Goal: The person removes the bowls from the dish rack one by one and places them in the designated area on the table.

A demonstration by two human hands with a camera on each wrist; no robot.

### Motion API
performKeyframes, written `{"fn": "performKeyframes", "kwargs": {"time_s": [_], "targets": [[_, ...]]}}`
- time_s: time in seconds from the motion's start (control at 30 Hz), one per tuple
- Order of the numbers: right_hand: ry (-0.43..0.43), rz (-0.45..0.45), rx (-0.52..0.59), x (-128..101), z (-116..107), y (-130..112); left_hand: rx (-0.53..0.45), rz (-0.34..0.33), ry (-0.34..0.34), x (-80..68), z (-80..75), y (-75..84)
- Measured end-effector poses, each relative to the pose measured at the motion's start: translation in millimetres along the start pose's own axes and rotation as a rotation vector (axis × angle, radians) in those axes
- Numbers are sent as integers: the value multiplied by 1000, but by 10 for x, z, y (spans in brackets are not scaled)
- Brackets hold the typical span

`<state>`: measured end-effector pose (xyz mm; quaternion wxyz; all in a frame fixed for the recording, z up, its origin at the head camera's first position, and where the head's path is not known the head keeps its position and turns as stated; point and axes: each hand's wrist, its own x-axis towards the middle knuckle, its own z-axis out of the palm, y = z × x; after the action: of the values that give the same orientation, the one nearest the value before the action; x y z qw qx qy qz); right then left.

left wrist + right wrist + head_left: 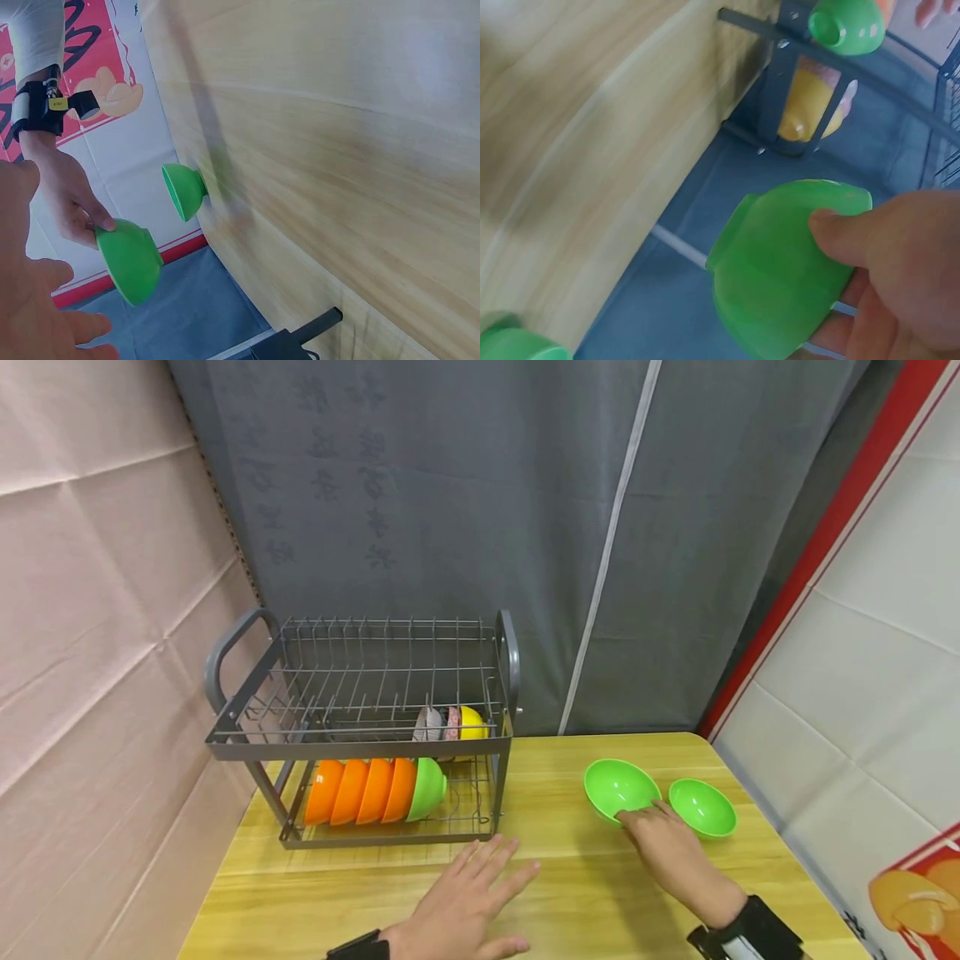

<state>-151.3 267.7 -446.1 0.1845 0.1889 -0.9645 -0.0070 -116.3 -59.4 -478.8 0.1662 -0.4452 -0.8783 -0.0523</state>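
My right hand pinches the rim of a green bowl, thumb on the outside and fingers inside, as the right wrist view shows. In the left wrist view that bowl hangs off the table. A second green bowl stands upright on the table just right of it. My left hand hovers over the front of the table, fingers spread, holding nothing. Beyond it, a row of orange bowls and one green bowl stand on edge on the rack's lower tier.
The two-tier grey dish rack stands at the left back of the wooden table. A yellow bowl and patterned bowls sit at the rack's back right. A grey curtain hangs behind; a white wall covering borders the right.
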Motion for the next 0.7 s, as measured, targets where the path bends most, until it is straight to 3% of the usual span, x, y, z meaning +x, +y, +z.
{"fn": "performKeyframes", "kwargs": {"time_s": [0.47, 0.7], "targets": [[-62, 59, -2, -130, 226, 382, 53, 82, -18, 35, 49, 100], [-61, 93, -17, -208, 280, 583, 30, 71, -51, 37, 33, 102]]}}
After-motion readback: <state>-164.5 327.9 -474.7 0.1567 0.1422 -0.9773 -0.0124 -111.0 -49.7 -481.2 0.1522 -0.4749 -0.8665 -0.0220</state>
